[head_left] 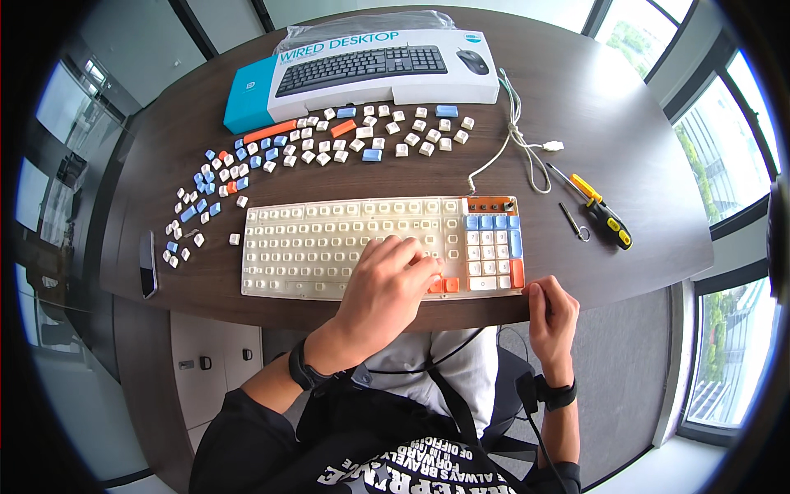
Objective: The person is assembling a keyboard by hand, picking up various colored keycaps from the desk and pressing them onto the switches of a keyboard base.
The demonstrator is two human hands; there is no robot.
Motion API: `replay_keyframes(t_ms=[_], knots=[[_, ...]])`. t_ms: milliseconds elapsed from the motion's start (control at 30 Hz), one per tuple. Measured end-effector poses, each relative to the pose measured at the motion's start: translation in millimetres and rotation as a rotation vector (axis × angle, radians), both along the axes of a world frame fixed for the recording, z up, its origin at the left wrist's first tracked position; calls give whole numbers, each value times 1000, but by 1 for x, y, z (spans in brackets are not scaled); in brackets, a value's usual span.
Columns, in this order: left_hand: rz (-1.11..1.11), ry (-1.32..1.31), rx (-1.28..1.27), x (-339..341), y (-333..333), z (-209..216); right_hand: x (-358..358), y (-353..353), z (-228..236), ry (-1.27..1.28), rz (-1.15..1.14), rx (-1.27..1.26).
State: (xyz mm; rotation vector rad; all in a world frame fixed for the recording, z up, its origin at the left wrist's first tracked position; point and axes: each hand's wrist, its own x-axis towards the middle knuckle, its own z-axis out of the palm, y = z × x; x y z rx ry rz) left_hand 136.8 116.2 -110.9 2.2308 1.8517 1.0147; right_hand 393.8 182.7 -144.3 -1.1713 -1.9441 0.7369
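Observation:
A cream keyboard (329, 288) lies near the table's front edge, most of its key positions without caps. White, blue and orange keycaps (488, 253) fill its number pad. My left hand (387, 280) reaches over the keyboard's lower middle, thumb and fingers pinched together beside the orange keycaps (450, 285) left of the number pad; whatever is between the fingertips is hidden. At the table edge, just off the keyboard's lower right corner, my right hand (552, 316) has its fingers curled and thumb bent in. What those fingers hold, if anything, does not show.
Loose keycaps (325, 146) spread behind and left of the keyboard. A keyboard-and-mouse box (374, 70) stands at the back. To the right lie a coiled white cable (514, 128), a yellow-black screwdriver (605, 216) and a small dark tool (571, 221). A phone (148, 265) rests far left.

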Motion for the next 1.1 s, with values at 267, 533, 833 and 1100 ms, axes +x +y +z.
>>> replay_keyframes(t_ms=[267,533,833,1100], knots=[[9,73,9,5,-5,-7,0,0,0,6,3,-11],[76,371,48,21,-28,-10,-1,0,-1,20,5,3],[64,383,-15,22,-35,-13,-1,1,-3,37,16,23],[73,331,-8,22,-31,-19,-1,1,-2,32,8,19]])
